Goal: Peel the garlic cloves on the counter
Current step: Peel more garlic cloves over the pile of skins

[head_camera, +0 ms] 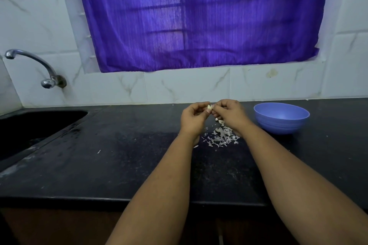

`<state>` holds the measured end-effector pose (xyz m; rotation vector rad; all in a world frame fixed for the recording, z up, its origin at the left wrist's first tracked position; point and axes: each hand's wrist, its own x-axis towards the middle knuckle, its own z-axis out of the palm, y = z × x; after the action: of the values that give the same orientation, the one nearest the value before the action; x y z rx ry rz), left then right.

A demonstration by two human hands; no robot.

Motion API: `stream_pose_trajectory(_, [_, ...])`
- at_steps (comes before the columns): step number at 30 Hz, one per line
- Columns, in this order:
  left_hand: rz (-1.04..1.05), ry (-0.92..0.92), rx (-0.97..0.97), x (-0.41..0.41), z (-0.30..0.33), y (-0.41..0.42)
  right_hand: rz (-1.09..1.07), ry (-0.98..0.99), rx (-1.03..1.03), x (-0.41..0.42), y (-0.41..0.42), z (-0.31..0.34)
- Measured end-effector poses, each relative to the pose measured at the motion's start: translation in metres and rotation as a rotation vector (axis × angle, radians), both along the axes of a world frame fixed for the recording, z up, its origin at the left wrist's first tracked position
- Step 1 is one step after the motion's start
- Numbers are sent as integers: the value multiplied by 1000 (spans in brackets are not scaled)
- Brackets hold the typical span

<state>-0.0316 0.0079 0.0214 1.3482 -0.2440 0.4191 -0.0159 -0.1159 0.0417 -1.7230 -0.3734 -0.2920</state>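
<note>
Clove (pixel 209 107) pinched btwn left hand (pixel 194 116) & right hand (pixel 231 113), near counter (pixel 119 165) back edge; long axis unclear; both hands equally close.

Dim; backlit purple curtain (pixel 201 18); soft focus; wide-angle edge bending.

Both forearms extended; left hand (pixel 194 114), right hand (pixel 229 112) raised, fingers curled, fingertips meeting, pinching.

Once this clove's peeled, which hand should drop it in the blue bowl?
Probably the right hand: it is nearer the blue bowl than the left hand. Both currently pinch the clove.
</note>
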Motion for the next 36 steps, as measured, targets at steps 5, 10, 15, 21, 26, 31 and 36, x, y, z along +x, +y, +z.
stream_pose_trajectory(5, [-23,24,-110,2,1,3,82,116,102,0,4,0])
stream_pose_trajectory(10, [-69,35,-255,2,4,5,57,153,44,0,4,2])
stream_pose_trajectory(15, [-6,124,-124,3,3,1,-173,-55,-463,-3,-16,4])
stream_pose_trajectory(21, [85,192,114,1,-1,-2,-182,-34,-580,-3,-27,4])
stream_pose_trajectory(26, [77,177,129,1,-3,-4,192,157,79,-6,-11,7])
stream_pose_trajectory(31, [114,85,108,1,-2,-5,284,165,142,-14,-8,9])
stream_pose_trajectory(36, [91,48,212,0,-4,-12,-272,-105,-258,-4,-45,23])
